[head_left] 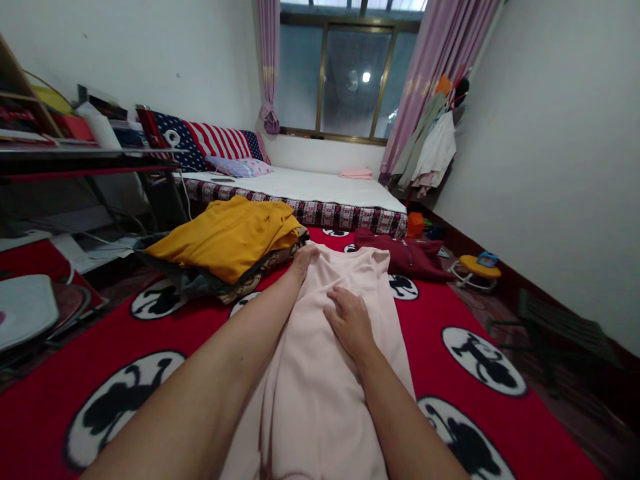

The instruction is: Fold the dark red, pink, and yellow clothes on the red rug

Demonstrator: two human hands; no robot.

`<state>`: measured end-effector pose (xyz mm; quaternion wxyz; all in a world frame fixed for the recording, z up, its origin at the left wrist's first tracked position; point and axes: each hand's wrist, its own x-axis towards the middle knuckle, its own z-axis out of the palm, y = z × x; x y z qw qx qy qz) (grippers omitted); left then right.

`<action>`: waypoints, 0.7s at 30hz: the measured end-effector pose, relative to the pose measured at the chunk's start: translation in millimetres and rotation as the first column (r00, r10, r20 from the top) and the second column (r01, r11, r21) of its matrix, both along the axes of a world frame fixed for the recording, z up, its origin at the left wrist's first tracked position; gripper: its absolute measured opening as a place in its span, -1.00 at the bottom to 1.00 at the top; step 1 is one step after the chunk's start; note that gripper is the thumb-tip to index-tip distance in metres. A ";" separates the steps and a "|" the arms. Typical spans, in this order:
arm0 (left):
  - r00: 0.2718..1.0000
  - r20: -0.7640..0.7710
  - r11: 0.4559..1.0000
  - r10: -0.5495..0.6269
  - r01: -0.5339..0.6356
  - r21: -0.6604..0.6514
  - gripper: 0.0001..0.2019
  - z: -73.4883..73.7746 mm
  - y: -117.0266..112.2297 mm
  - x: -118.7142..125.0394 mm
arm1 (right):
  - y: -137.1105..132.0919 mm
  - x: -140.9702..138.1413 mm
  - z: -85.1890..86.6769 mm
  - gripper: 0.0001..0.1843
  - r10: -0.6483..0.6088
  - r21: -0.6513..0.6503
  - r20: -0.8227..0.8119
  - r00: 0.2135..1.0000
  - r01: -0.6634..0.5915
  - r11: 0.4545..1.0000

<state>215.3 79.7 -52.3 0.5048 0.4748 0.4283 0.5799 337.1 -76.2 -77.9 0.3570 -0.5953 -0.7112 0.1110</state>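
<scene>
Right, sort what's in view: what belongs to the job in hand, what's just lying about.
In the job:
- pale pink garment, touched by left hand and right hand
- red patterned blanket beneath
- probably the yellow garment, maroon garment

Apparently just lying about:
- yellow stool
- lilac pillow
- folded pink cloth

Two hands (351,323), one pale pink garment (325,407), one pile of clothes (233,237) at left, one dark red garment (413,257) at far right, two purple curtains (423,73), one bed (320,183), one yellow stool (469,265) at right.

The bare left hand (303,260) touches a pale pink cloth garment (320,387) near its far end; the bare right hand (350,321) rests on it. Beneath lies a red cloth blanket (427,347) with round black-and-white motifs (485,363).
</scene>
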 end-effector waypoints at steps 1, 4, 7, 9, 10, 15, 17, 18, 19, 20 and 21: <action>0.999 -0.047 1.000 0.018 -0.017 0.014 -0.78 0.4 3.5 -1.4 | -0.3 0.0 0.2 -0.66 0.002 0.001 0.000 1.000 -0.002 1.000; 0.961 -0.266 0.996 0.075 -0.062 0.060 -0.67 1.4 12.7 -4.8 | -0.8 0.2 0.4 -0.66 0.006 0.008 -0.002 1.000 -0.006 1.000; 0.887 -0.446 0.992 0.118 -0.087 0.088 -0.66 4.2 18.7 -5.8 | -0.8 0.1 0.7 -0.66 0.006 0.006 0.005 1.000 -0.006 1.000; 0.843 -0.521 0.990 0.133 -0.092 0.105 -0.65 8.3 22.0 -3.9 | -0.7 -0.1 0.9 -0.66 0.006 -0.002 0.009 1.000 -0.006 1.000; 0.828 -0.545 0.990 0.131 -0.082 0.115 -0.61 10.9 23.9 -2.2 | -0.7 -0.2 0.9 -0.66 0.005 -0.005 0.009 1.000 -0.005 1.000; 0.805 -0.593 0.992 0.031 0.047 0.116 -0.53 25.3 34.7 9.3 | -0.4 -0.2 -0.9 -0.65 0.000 -0.012 -0.002 1.000 0.000 1.000; 0.803 -0.594 0.994 -0.041 0.096 0.061 -0.62 30.0 38.8 13.7 | 0.0 -0.1 -2.1 -0.66 0.002 -0.012 -0.008 1.000 -0.002 1.000; 0.803 -0.591 0.993 -0.078 0.116 0.027 -0.67 32.0 40.7 15.7 | 0.3 0.0 -2.6 -0.66 0.002 -0.012 -0.011 1.000 -0.002 1.000; 0.805 -0.583 0.991 -0.111 0.133 -0.005 -0.72 33.7 42.6 17.5 | 0.5 0.0 -3.1 -0.66 0.002 -0.012 -0.011 1.000 -0.002 1.000; 0.809 -0.571 0.989 -0.137 0.146 -0.031 -0.75 35.1 44.2 19.1 | 0.8 0.0 -3.4 -0.66 0.000 -0.011 -0.011 1.000 0.000 1.000; 0.817 -0.555 0.987 -0.154 0.154 -0.048 -0.76 35.9 45.5 20.3 | 1.0 0.1 -3.5 -0.67 0.000 -0.009 -0.010 1.000 0.000 1.000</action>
